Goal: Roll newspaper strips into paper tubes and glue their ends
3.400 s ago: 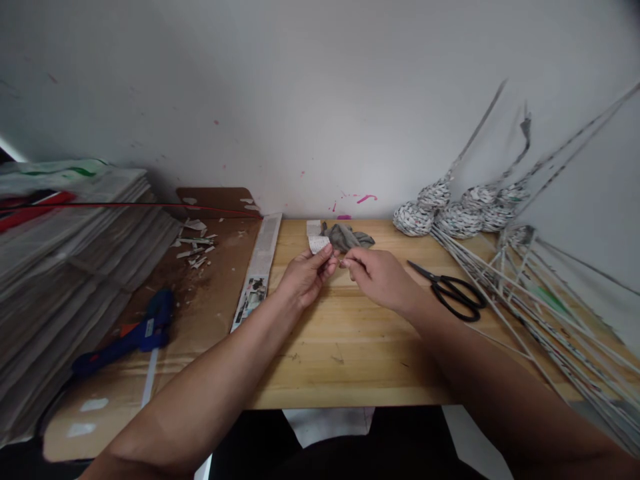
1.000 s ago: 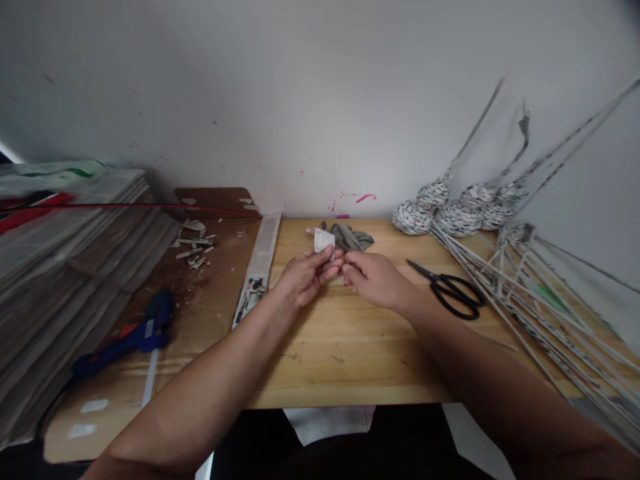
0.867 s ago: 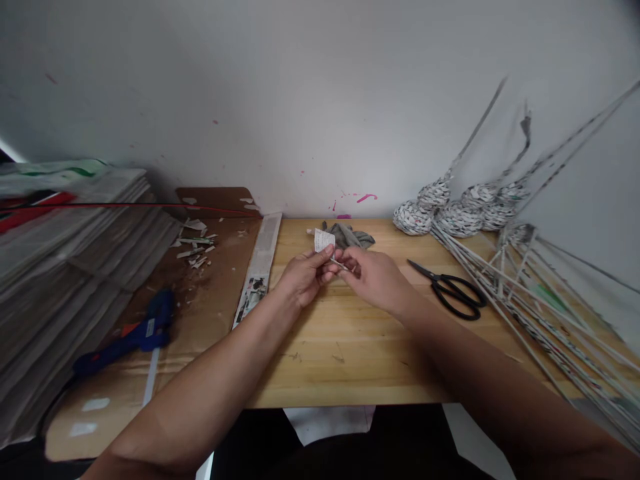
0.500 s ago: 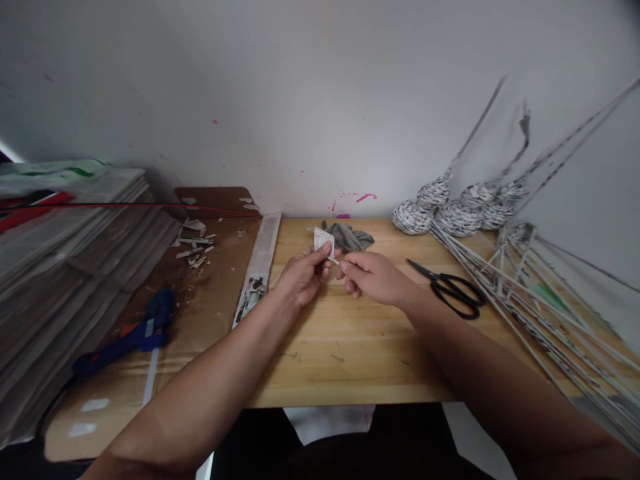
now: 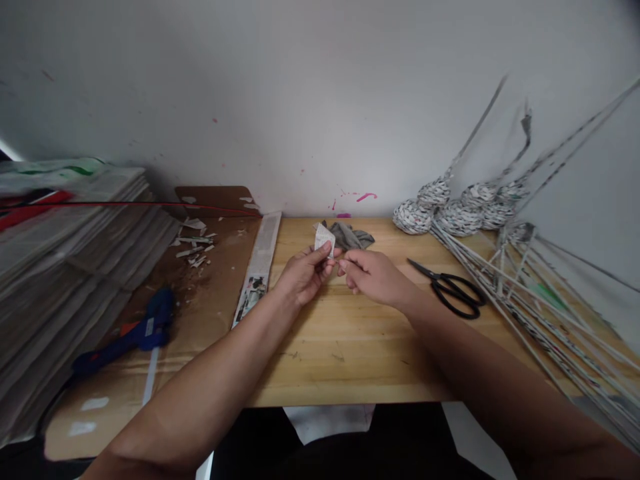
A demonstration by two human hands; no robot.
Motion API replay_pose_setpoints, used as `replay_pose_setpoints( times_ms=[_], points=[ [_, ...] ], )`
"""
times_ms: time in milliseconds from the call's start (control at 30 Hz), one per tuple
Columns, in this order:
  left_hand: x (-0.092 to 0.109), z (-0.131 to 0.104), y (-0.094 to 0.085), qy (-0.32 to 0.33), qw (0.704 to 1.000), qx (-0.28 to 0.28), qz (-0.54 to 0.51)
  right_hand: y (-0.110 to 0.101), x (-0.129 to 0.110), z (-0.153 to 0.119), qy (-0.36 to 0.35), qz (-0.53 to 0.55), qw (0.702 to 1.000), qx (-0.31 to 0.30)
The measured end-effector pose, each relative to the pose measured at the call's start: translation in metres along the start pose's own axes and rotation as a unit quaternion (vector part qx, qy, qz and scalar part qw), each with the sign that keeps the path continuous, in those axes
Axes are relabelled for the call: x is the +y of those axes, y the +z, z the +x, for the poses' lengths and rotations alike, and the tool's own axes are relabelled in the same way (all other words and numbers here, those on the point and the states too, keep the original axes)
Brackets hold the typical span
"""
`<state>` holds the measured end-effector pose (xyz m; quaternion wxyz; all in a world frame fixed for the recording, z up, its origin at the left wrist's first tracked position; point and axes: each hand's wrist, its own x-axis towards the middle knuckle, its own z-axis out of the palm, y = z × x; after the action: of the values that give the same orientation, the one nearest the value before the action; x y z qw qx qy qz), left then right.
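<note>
Left hand [image 5: 306, 275] pinches the paper [image 5: 325, 240], right hand [image 5: 369, 275] seems clamped on its thin end; rolling looks part done, the wide top yet to roll

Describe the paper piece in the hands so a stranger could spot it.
Start at the wooden tabletop, then find the left hand and right hand close together over it. The paper piece pokes up past the left thumb, in front of a crumpled grey cloth. Unlike the long newspaper strip lying to its left, it is small and held.
</note>
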<state>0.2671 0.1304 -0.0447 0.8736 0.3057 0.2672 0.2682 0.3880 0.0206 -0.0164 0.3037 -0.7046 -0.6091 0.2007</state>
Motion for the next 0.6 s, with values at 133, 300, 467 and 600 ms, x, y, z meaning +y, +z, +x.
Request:
replay_pose_setpoints(
  times_ms=[133, 300, 467, 600],
  points=[
    [0.0003, 0.001, -0.0001, 0.0, 1.0, 0.003, -0.006, 0.0024, 0.0025, -0.0008, -0.044, -0.061, 0.995, 0.069],
    [0.0009, 0.0006, 0.0, 0.007, 1.0, -0.002, -0.004, 0.0006, 0.0021, -0.001, -0.073, -0.106, 0.989, 0.079],
    [-0.0003, -0.0006, -0.0002, 0.0, 1.0, -0.004, 0.0, -0.0006, 0.0, -0.0014, -0.031, -0.056, 0.998, 0.019],
    [-0.0002, -0.0003, 0.0006, 0.005, 1.0, 0.004, -0.002, 0.0019, 0.0007, -0.0026, -0.047, -0.078, 0.993, 0.077]
  ],
)
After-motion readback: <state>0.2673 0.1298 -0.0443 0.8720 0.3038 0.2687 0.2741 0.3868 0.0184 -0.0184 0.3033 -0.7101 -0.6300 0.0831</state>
